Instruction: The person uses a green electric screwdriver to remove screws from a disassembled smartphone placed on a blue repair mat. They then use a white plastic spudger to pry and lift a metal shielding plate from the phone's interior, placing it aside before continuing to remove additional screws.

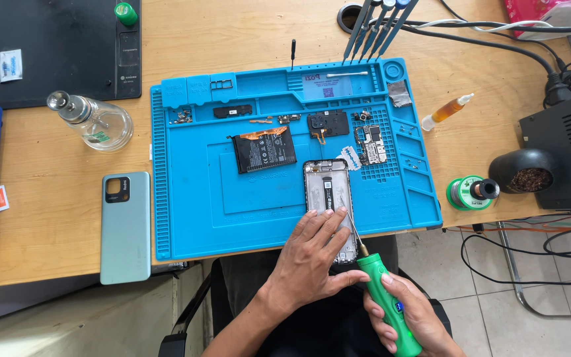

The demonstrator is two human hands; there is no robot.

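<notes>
A pale wooden worktop (246,30) carries a ridged blue silicone repair mat (193,218), with a flat black battery (264,150) and a small circuit board (371,144) lying apart on it. At the mat's near edge the left hand (312,258) presses flat on an opened phone frame (328,192). The right hand (414,317) grips a green electric screwdriver (386,297), its thin bit on the frame.

Left hand (312,258) steadies phone frame (328,198); right hand (410,317) grips green screwdriver (384,297).
</notes>
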